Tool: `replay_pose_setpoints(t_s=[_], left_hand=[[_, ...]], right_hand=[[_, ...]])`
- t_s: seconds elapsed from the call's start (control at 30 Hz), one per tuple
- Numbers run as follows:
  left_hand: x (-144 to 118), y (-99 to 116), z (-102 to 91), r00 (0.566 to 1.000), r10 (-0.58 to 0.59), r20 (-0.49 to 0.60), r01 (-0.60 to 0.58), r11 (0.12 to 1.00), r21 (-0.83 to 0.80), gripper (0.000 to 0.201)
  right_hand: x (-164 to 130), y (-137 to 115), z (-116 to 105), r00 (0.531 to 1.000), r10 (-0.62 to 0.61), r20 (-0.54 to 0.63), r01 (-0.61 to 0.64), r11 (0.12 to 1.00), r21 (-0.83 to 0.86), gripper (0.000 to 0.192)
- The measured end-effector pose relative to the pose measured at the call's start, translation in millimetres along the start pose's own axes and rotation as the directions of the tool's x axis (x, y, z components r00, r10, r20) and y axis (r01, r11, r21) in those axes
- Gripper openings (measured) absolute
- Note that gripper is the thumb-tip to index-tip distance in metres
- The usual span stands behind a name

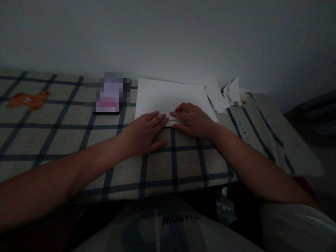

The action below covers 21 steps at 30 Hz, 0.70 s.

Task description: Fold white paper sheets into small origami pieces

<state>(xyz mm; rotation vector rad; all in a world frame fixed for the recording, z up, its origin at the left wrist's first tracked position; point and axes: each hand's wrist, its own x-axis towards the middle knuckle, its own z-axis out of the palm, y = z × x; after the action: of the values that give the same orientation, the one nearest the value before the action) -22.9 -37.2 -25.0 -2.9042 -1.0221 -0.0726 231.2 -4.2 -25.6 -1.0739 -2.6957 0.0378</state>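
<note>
The left hand point(144, 131) lay open and flat, its fingers stretched over the near edge of a rectangular white paper stack point(162, 92), while the right hand point(193, 120) bent its fingers at a small white paper piece point(172, 120) on that edge, its grip impossible to tell. Around them, a dark-striped beige cloth point(157, 171) bore a black-edged phone point(109, 94) leftward and loose white paper pieces point(217, 96) rightward.

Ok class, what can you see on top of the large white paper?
On the large white paper are fingers of the left hand and the right hand, and what looks like a small folded paper between them. Whatever the fingers cover cannot be seen.
</note>
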Motion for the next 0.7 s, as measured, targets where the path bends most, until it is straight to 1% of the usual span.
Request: replay_pose_setpoints(t_s=[0.3,0.53,0.7], left_hand=[[-0.8,-2.4,-0.5,1.000,0.004,-0.016,-0.004,0.999,-0.032,0.081],[-0.4,-3.2,-2.0,1.000,-0.014,0.016,0.014,0.999,-0.032,0.083],[0.2,-4.0,-3.1,1.000,-0.020,0.016,0.021,1.000,-0.021,0.083]], right_hand=[[0.1,-0.1,-0.9,1.000,0.015,0.002,-0.015,1.000,0.027,0.049],[0.7,-0.5,-1.7,1.000,0.024,0.002,-0.024,0.999,0.041,0.052],[0.7,1.1,-0.7,1.000,0.019,-0.007,-0.019,0.999,0.032,0.051]])
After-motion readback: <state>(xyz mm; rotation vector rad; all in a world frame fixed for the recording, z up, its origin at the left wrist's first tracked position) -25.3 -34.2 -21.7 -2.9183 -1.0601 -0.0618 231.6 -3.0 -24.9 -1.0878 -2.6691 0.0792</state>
